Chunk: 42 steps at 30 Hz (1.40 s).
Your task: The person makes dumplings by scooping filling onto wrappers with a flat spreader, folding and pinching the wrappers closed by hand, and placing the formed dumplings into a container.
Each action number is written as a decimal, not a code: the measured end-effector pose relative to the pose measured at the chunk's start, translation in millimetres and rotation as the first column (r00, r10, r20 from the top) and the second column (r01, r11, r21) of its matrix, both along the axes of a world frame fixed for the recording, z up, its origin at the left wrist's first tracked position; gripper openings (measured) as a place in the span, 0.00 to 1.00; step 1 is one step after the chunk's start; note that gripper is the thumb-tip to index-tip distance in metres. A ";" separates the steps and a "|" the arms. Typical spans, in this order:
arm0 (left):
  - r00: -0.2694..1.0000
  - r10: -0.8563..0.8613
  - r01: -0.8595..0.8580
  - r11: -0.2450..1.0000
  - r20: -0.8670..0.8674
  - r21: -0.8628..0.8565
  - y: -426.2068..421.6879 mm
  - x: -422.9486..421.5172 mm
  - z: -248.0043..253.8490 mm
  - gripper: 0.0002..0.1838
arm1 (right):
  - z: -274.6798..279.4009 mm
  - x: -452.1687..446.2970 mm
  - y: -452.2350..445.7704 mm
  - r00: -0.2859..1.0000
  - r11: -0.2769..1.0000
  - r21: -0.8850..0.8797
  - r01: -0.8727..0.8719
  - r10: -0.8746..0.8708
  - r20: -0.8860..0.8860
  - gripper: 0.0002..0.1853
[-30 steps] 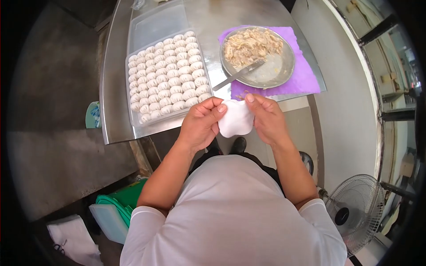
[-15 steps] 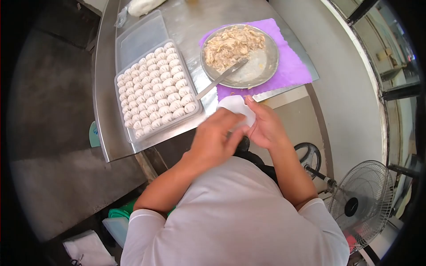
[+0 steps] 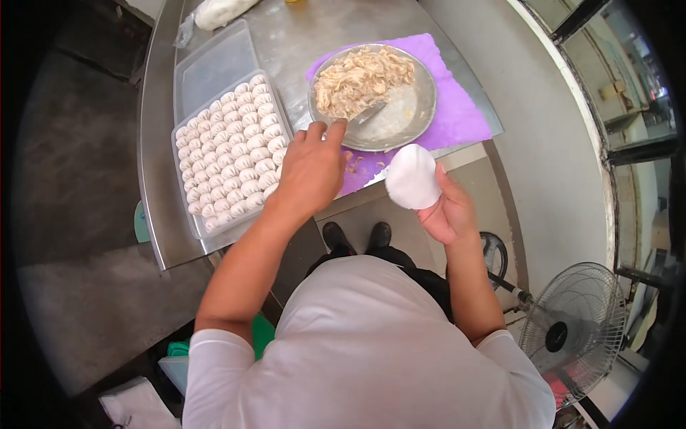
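In my right hand [image 3: 450,204] a round white dough wrapper [image 3: 413,176] is held by its edge, between thumb and fingers. It is upright and flat, just in front of the table edge. My left hand [image 3: 312,168] is closed over the handle of a metal spatula [image 3: 369,112], and the hand hides that handle. The spatula's blade rests in a round metal pan [image 3: 427,107], against a heap of pale minced filling [image 3: 361,80]. To the left of my left hand, rows of pleated dumplings [image 3: 227,154] fill a clear plastic container [image 3: 279,107].
Under the pan lies a purple cloth [image 3: 464,118] on the steel table [image 3: 286,39]. A clear lid [image 3: 214,68] and a wrapped white lump [image 3: 221,11] sit farther back. A standing fan [image 3: 572,332] is at my right, near a wall with windows.
My left hand has left the wrapper and moved left and forward onto the spatula. My right hand has moved slightly right and down with the wrapper, which now shows its full round face.
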State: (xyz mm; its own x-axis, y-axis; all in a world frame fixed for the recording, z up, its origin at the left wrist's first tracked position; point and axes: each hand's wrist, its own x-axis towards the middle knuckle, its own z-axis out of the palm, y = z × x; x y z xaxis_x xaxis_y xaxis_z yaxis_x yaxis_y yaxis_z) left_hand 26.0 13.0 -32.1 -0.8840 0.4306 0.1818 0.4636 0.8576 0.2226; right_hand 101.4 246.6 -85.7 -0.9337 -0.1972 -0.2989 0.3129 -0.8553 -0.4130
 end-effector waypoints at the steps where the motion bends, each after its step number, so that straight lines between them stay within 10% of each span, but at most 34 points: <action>1: 0.964 0.128 -0.082 0.977 0.233 -0.197 9.0 -6.8 -4.0 0.29 | -3.7 0.0 6.6 1.000 1.000 0.005 -0.007 0.007 -0.002 0.26; 18: 0.960 0.115 -0.103 0.993 0.257 -0.058 -28.3 -169.2 -12.3 0.25 | -60.3 -42.5 12.6 0.992 0.971 -0.206 0.124 -0.124 0.014 0.23; 28: 0.947 -0.069 0.151 0.958 0.315 -0.243 -14.2 -152.7 6.4 0.33 | -72.0 -75.5 0.8 0.993 0.989 -0.087 0.116 -0.116 0.005 0.25; 42: 0.926 -0.143 0.141 0.990 0.348 0.032 -24.3 -160.3 -18.9 0.21 | -72.9 -76.9 3.2 0.994 0.991 -0.073 0.110 -0.110 0.006 0.25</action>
